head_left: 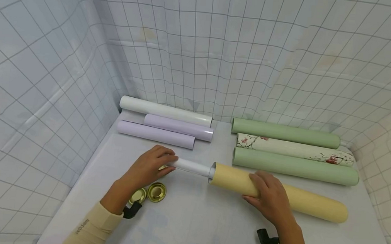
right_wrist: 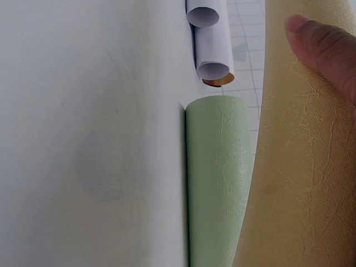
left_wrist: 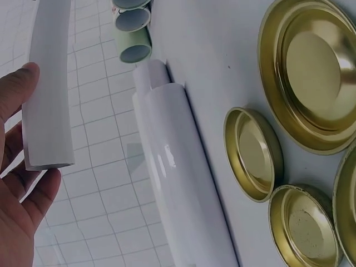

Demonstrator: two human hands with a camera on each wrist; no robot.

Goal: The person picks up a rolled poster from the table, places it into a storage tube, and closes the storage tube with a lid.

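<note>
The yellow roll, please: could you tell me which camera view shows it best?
The head view, where the yellow roll shows from end to end, partly covered only by the right hand. The right wrist view shows just a cropped stretch of it, close up; in the left wrist view it does not appear.

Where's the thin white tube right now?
Just below the head view's centre, the thin white tube runs from the left hand into the left end of the yellow roll.
</note>
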